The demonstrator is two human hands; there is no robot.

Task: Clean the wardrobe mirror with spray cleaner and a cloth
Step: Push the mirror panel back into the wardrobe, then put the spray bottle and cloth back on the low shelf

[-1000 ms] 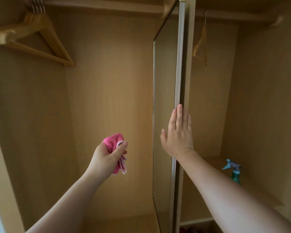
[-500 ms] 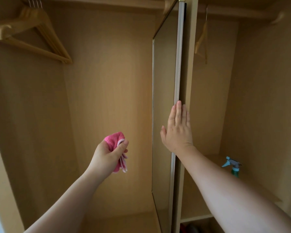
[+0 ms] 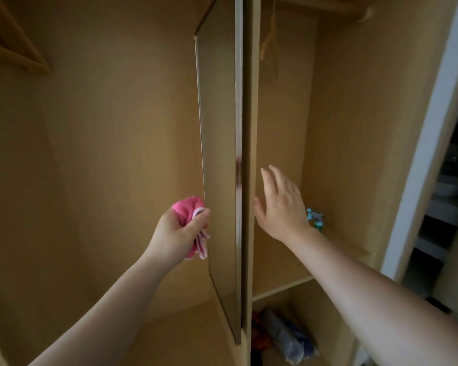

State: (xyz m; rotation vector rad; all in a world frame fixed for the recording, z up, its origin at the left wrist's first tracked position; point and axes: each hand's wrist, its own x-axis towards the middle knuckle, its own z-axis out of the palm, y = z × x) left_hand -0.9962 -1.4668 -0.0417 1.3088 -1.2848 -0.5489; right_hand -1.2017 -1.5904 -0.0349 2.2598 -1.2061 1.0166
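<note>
The tall wardrobe mirror (image 3: 218, 159) stands nearly edge-on in the middle of the wardrobe, its pale frame edge toward me. My left hand (image 3: 177, 233) grips a bunched pink cloth (image 3: 187, 207) just left of the mirror's near edge. My right hand (image 3: 280, 204) is off the mirror, fingers spread, reaching into the right compartment. Behind that hand, the spray bottle (image 3: 316, 220) with a light blue trigger head stands on the shelf, mostly hidden.
Wooden hangers (image 3: 13, 48) hang at the upper left, and another hanger (image 3: 269, 46) in the right compartment. A wooden shelf (image 3: 283, 285) divides the right side; bundled items (image 3: 286, 336) lie beneath it. A white door frame (image 3: 428, 143) borders the right.
My right hand has left the mirror's edge and moved right into the right compartment toward the bottle. The view has shifted right and down. The left hand still holds the cloth, now closer to the mirror.
</note>
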